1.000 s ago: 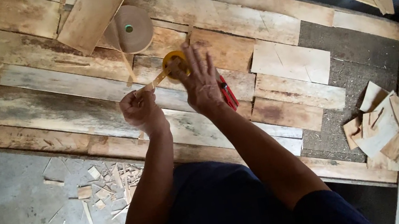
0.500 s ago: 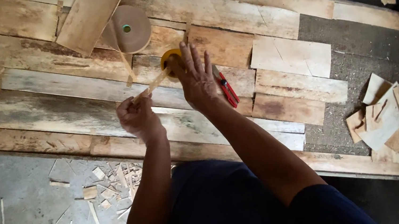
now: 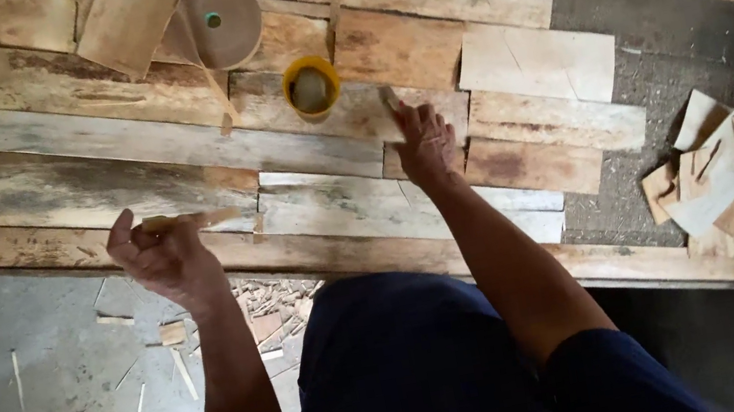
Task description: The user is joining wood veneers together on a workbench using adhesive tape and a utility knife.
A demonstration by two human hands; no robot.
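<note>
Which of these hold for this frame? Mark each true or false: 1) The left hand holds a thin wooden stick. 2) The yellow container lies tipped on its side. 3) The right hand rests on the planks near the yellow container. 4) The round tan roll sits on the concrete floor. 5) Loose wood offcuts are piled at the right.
1) True: the left hand grips a thin wooden stick.
2) False: the yellow container stands upright, its open top facing up.
3) True: the right hand rests on the planks, just right of the container.
4) False: the round tan roll lies on the boards at the top.
5) True: wood offcuts are piled at the right.
</note>
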